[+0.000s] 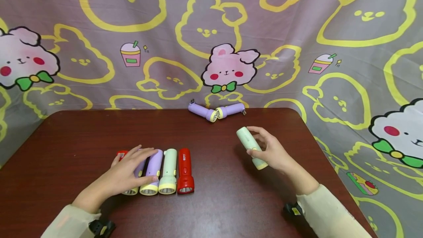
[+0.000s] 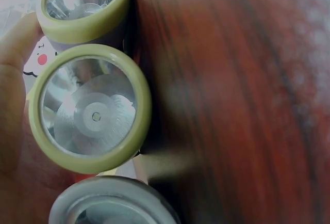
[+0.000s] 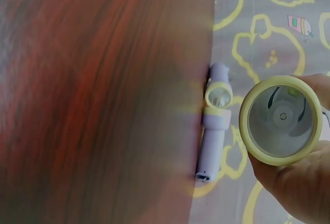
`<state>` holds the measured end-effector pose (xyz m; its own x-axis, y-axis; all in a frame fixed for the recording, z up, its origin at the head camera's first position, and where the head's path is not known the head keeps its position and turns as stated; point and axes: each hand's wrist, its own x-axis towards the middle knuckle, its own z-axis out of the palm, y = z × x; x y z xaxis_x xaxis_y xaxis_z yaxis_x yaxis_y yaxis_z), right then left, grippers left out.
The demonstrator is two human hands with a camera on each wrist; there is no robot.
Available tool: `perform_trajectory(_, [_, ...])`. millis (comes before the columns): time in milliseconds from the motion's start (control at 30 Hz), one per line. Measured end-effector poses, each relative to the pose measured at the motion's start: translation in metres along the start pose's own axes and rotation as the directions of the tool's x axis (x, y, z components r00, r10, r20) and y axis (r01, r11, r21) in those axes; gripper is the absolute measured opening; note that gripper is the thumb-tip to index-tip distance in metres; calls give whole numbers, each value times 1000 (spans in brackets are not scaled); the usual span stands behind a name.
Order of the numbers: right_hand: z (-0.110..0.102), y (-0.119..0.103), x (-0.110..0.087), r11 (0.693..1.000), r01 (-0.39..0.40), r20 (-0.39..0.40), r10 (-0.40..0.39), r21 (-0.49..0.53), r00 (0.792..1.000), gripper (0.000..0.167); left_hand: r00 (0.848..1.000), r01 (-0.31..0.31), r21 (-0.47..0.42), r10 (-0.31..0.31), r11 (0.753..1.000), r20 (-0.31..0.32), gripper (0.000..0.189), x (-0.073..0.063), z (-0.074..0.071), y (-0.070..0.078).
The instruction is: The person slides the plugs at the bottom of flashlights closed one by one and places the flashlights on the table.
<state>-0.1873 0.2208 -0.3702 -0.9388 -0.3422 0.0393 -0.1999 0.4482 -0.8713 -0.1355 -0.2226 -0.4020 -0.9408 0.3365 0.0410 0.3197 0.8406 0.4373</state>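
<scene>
In the head view, my left hand (image 1: 127, 173) lies over the left end of a row of flashlights, its fingers spread. Under its thumb and forefinger is a purple flashlight (image 1: 154, 164); another purple flashlight (image 1: 140, 167) and a red flashlight (image 1: 122, 154) are partly hidden by the hand. Yellow-rimmed lenses (image 2: 93, 110) face the left wrist camera. My right hand (image 1: 272, 153) grips a pale green flashlight (image 1: 248, 141) between thumb and fingers, tilted above the table's right side. Its round lens (image 3: 282, 120) faces the right wrist camera.
A pale green flashlight (image 1: 169, 168) and a red flashlight (image 1: 185, 172) continue the row to the right. At the back edge of the brown table (image 1: 211, 216), two purple flashlights (image 1: 201, 111) lie with lens ends together. Behind hangs a patterned cloth (image 1: 172, 47).
</scene>
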Motion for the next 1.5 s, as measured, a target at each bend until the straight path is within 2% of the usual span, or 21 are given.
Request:
perform_trajectory(567, [18,-10,-7,994,83,69,-89,76,994,66,1000,5,5,-5,1000,3,79,0,0,0])
perform_trajectory(867, [28,-15,-11,981,129,144,-150,145,978,65,1000,6,-3,-6,1000,6,79,0,0,0])
perform_trajectory(1033, [33,-18,-12,974,129,177,-162,184,971,66,1000,-1,-1,1,1000,0,78,0,0,0])
perform_trajectory(1500, [43,-29,-9,955,156,197,-209,252,958,65,1000,-14,-3,14,1000,1,77,1,-3,2])
